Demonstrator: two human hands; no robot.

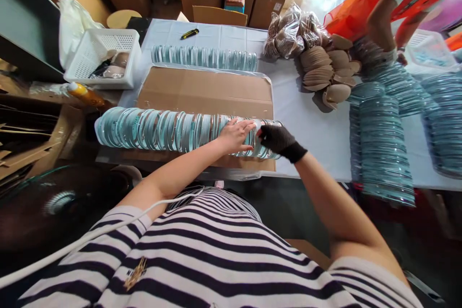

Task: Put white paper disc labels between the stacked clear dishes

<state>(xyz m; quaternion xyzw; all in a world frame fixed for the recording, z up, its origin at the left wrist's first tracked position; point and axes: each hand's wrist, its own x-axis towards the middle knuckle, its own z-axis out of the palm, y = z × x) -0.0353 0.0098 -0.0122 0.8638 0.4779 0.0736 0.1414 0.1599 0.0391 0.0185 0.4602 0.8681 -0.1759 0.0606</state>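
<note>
a row of nested clear plastic shells (162, 131) lies along the six o'clock side of the cardboard (205, 89). the left hand (236, 135) rests spread over it; the gloved right hand (277, 139) curls at its three o'clock end, grip unclear. seemingly aligning, which calls for gentle pressure next.

The left hand (236, 136) lies spread on a long row of clear pieces (162, 130), the gloved right hand (278, 139) near its right end. Brown cardboard (205, 89) lies beneath; beyond sit a shorter row (204, 57) and a yellow-and-black cutter (189, 34)
</note>
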